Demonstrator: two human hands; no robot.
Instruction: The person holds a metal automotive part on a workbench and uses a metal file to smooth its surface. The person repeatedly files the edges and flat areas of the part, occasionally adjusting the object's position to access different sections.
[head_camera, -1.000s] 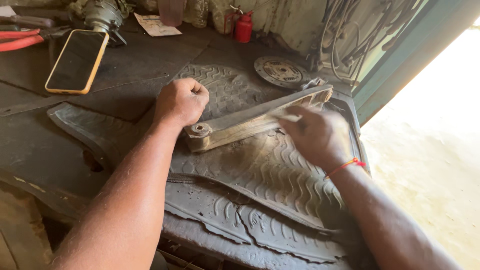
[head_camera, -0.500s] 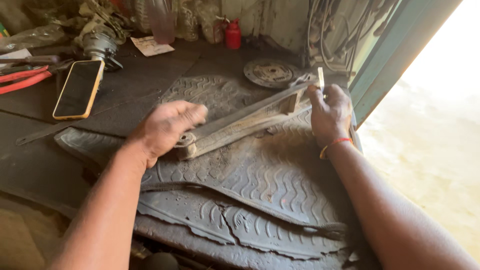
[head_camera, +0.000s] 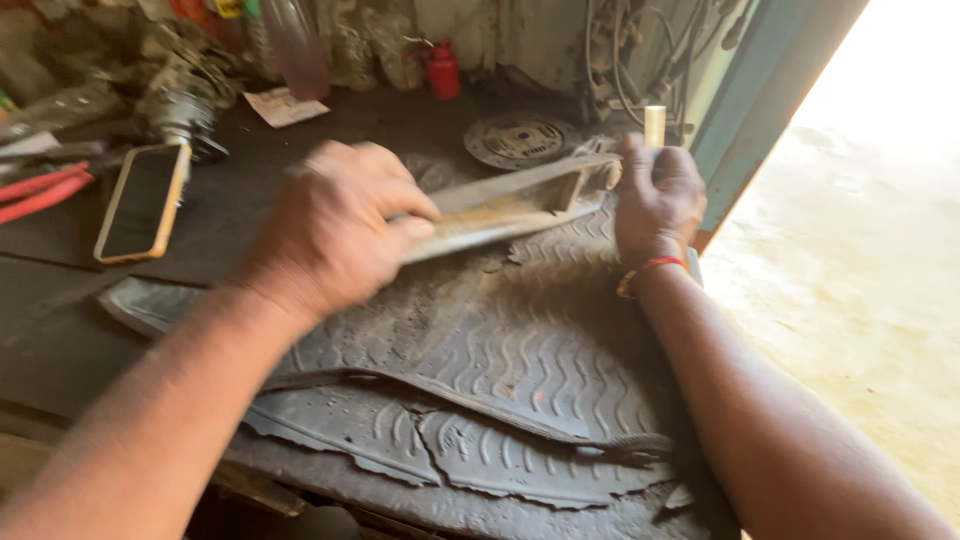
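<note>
On the ribbed, cracked rubber mat (head_camera: 520, 350) lies a long, rusty metal arm (head_camera: 505, 205), slanting toward two o'clock. Blurred, the left hand (head_camera: 335, 230) has its fingers wrapped over the arm's near end; the right hand (head_camera: 655, 195) at the far end grips a pale little stick (head_camera: 655, 125) upright. At ten o'clock lies a yellow-edged phone (head_camera: 140, 200); at twelve, a round clutch disc (head_camera: 517, 140) and red oil can (head_camera: 442, 68).

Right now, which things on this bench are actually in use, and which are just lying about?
In use:
left hand on the metal arm
right hand gripping a pale strip
rubber mat underneath

Lying about:
phone
clutch disc
red oil can
red-handled pliers
</note>
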